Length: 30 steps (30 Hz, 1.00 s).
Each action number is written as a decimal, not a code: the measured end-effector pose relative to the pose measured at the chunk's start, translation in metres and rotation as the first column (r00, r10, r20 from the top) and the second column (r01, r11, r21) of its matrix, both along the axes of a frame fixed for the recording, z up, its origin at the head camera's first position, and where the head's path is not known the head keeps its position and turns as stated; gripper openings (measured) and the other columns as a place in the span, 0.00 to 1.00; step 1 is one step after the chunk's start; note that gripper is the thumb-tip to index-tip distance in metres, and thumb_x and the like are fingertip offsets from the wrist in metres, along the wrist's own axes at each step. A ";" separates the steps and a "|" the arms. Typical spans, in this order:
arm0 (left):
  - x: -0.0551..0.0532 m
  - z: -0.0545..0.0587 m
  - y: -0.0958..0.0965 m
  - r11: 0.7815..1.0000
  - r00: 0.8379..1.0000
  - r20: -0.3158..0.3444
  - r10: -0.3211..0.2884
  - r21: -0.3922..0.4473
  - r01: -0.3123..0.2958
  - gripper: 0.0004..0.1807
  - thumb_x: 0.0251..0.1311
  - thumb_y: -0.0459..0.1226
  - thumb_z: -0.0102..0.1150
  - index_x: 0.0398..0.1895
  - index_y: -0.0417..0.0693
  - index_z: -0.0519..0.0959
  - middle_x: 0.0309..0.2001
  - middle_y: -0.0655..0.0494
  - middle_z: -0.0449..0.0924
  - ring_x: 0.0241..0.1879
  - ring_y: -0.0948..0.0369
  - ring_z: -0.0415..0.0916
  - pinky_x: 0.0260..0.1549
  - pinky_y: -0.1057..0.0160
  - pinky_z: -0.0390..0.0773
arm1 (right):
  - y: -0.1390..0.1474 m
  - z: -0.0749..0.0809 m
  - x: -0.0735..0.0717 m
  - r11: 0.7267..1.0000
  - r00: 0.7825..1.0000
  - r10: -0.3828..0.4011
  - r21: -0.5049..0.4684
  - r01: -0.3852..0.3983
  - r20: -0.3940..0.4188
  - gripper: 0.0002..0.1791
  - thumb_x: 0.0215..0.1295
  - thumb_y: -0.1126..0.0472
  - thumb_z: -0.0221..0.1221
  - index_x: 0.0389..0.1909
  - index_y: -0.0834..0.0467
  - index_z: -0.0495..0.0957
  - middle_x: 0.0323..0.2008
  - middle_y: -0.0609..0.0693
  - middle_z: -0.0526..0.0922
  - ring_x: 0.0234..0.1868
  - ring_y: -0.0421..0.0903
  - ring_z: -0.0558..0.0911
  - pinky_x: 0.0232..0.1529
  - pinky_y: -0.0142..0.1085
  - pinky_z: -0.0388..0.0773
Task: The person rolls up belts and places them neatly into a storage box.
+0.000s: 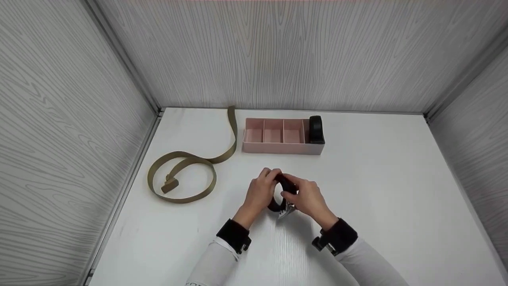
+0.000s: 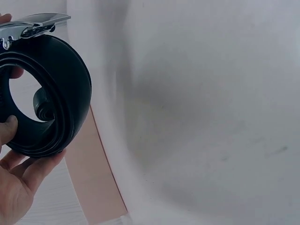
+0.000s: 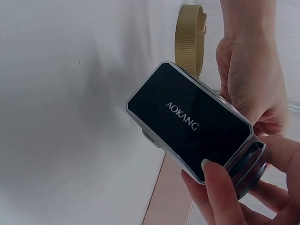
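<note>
Between both hands, over the table in the head view, is a coiled black belt (image 2: 70, 93). My left hand (image 1: 258, 192) grips the coil from its left side, thumb inside the loop and fingers outside. On the other side, my right hand (image 1: 311, 198) pinches the coil at its buckle end. The buckle (image 3: 190, 119) is silver-edged with a dark face lettered AOKANG, and a right fingertip lies on its face in the right wrist view. In the left wrist view the buckle's silver side sticks out above the coil.
A pink divided box (image 1: 283, 149) stands beyond the hands, with another black coiled belt (image 1: 316, 129) in its rightmost compartment. To the left, an olive webbing belt (image 1: 212, 161) lies loosely looped, its far end near the back wall. Grey wood-grain panels (image 1: 254, 55) enclose the table.
</note>
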<state>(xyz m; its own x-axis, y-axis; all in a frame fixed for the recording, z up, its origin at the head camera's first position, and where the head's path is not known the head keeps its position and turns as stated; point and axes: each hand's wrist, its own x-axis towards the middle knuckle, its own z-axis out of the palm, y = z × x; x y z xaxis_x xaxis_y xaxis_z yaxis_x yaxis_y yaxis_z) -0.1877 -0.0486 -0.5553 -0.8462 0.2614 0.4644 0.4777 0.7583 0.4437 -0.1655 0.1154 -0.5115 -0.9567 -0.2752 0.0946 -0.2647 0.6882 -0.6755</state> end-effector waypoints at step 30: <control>-0.017 -0.002 -0.022 0.966 0.868 0.424 -0.258 0.138 0.219 0.28 0.63 0.38 0.42 0.68 0.59 0.56 0.61 0.60 0.63 0.59 0.64 0.61 0.55 0.61 0.63 | 0.021 -0.004 -0.020 0.998 1.000 -0.002 0.070 0.000 0.025 0.27 0.50 0.54 0.64 0.55 0.50 0.75 0.34 0.50 0.83 0.21 0.42 0.72 0.22 0.35 0.69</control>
